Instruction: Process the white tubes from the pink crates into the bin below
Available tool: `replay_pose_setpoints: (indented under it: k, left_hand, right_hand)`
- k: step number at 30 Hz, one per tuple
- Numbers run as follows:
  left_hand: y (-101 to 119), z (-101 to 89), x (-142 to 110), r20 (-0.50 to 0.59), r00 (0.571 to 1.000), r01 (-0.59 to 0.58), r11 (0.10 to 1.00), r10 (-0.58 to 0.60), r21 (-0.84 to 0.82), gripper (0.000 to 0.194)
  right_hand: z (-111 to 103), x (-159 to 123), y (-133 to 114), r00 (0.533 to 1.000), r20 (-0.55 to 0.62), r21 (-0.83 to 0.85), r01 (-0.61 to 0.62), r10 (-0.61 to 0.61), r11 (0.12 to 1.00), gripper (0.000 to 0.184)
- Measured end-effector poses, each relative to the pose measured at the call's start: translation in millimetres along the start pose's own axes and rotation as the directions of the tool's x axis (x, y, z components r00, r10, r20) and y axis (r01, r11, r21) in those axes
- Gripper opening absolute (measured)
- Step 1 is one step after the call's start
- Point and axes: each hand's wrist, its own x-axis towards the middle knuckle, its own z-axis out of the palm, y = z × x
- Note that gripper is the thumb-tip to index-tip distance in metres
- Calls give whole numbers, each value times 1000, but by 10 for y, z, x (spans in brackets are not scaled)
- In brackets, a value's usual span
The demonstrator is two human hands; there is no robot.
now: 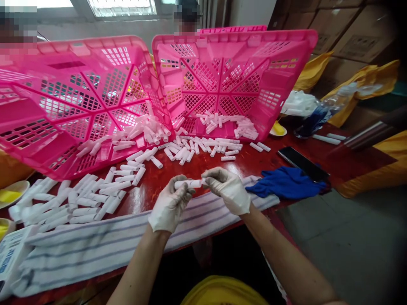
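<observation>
My left hand [173, 201], in a thin white glove, is closed around a white plastic tube [190, 184] with a small dark mark on its side. The tube lies roughly level and points to the right. At its right end my gloved right hand [226, 186] pinches a small white piece [204, 181], perhaps a cap; its shape is mostly covered by the fingertips. Both hands are held over a striped towel [127, 239] along the table's front edge. Many similar tubes [84, 212] lie in a heap to the left, and others are scattered [190, 148] beyond my hands.
Two pink baskets [104, 106] [222, 80] lie tipped on their sides, with tubes spilling out. To the right are a blue cloth [286, 182], a phone [302, 163] and a bottle [313, 118]. Cardboard boxes [356, 34] are stacked behind. A person's head [187, 17] shows beyond the baskets.
</observation>
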Motion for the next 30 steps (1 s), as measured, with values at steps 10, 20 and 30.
replay_pose_setpoints:
  k: [10,20,30]
  left_hand:
    - [-414,213,-135,99,995,1,991,-14,135,30]
    - [-423,193,-120,81,994,55,983,-69,173,40]
    - [-472,166,-203,13,963,-188,634,270,751,40]
  right_hand:
    - [-17,56,-119,974,194,-325,174,-115,929,20]
    - [-127,-79,125,986,-75,-202,129,-146,971,28]
    - [-81,-79,-89,996,-90,-113,20,-30,993,34]
